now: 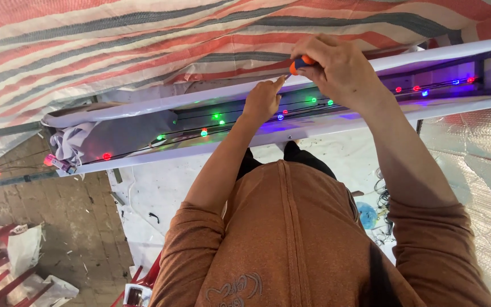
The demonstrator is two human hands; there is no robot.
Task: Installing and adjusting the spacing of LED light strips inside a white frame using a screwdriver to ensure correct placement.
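A right hand grasps a screwdriver with an orange and black handle, its tip against a white channel. The left hand, fingers curled, pinches at the tip, beside coloured lights glowing inside

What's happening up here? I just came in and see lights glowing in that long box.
A person in a brown top works overhead on a long white channel strung with coloured lights. The right hand grips an orange-handled screwdriver against the channel's upper edge, while the left hand steadies the spot at its tip.
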